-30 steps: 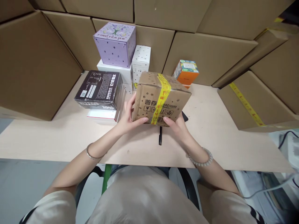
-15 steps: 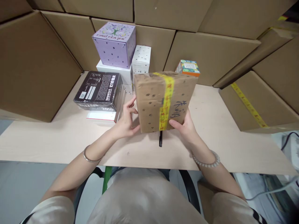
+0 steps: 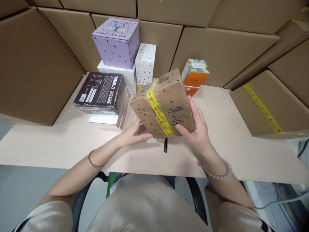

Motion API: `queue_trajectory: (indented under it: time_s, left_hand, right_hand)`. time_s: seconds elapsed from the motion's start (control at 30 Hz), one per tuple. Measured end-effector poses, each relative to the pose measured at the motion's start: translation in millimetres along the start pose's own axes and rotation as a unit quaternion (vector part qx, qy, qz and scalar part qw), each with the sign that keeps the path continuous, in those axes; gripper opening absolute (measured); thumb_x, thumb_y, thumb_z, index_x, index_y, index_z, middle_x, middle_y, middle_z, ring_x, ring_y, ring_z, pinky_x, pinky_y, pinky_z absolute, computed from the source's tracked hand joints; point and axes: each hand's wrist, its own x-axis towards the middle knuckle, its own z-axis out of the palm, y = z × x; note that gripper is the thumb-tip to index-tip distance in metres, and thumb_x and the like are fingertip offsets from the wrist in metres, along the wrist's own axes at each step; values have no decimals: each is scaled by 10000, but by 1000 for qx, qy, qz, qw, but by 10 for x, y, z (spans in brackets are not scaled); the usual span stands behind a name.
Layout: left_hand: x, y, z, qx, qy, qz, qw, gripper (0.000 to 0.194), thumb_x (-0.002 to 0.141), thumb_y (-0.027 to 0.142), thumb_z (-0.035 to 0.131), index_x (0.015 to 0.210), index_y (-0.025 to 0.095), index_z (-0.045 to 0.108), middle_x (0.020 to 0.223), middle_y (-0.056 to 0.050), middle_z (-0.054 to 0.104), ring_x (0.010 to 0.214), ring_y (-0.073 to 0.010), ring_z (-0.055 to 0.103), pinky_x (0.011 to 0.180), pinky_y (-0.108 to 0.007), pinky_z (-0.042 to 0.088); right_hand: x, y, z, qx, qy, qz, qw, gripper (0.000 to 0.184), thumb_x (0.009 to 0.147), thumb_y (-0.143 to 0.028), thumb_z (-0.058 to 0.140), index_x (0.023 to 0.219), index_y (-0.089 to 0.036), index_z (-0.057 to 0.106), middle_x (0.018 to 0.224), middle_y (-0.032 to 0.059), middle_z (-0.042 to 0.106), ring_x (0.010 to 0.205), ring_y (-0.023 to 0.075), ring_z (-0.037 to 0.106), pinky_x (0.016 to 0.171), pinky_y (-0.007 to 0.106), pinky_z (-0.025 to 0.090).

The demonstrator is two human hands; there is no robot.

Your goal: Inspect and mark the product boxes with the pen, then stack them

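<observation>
Between my hands a brown cardboard box (image 3: 142,117) is held tilted above the table, with yellow tape round it, handwriting and many small dark ring marks on its faces. My right hand (image 3: 199,130) grips its right side, thumb on the written face and fingers along the edge. At the lower left corner, my left hand (image 3: 135,132) supports the box with its thumb stretched along the bottom; its other fingers are partly hidden behind the box. A black marker pen (image 3: 165,145) lies on the table just below the box, its upper end hidden.
To the left, a black box (image 3: 98,91) lies on white boxes. Behind it a purple box (image 3: 116,51) sits on a white box, beside an upright spotted white box (image 3: 146,61). Orange boxes (image 3: 194,77) stand at the back right. Large cartons (image 3: 36,64) wall in the table (image 3: 229,145).
The cardboard box has tilted and turned, its top leaning left and showing another face. My right hand has moved up its side; my left hand has shifted underneath.
</observation>
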Motion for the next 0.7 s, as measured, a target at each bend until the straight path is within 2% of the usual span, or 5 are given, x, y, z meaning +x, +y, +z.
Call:
queue_trajectory:
  time_s: [0.27,0.4,0.5,0.6,0.7]
  left_hand:
    - [56,132,-22,53,59,17,997,759,992,522,737,1672,399,421,1684,-113,463,1617,-383,403,1371,-628,368]
    - [62,151,21,54,90,31,994,812,983,542,747,1671,390,344,1676,-138,450,1595,-377,443,1329,-633,413]
    - [90,216,47,52,166,71,982,764,964,480,781,1572,397,327,1713,-141,388,1622,-355,428,1314,-639,408]
    - [124,352,29,80,206,120,968,647,948,484,781,1452,389,385,1790,-132,307,1712,-376,288,1345,-707,306]
    - [125,516,-16,146,190,150,959,622,963,464,736,1500,394,431,1808,-111,344,1738,-390,238,1359,-751,250]
  right_hand:
    - [10,36,14,31,2,18,999,855,943,-637,752,1698,-446,401,1785,39,448,1648,394,422,1361,707,335]
    - [9,96,63,89,-6,33,996,842,903,-545,821,1637,-403,432,1733,75,492,1627,366,456,1344,655,398]
    - [0,166,120,144,-1,77,987,736,845,-460,860,1486,-356,514,1549,99,637,1480,344,611,1261,610,511]
    - [-28,216,148,206,-14,143,968,676,768,-415,893,1360,-337,579,1401,91,720,1340,349,696,1169,603,580]
    - [-56,256,144,323,-51,215,920,653,723,-408,882,1324,-342,635,1368,70,759,1295,368,721,1123,625,599]
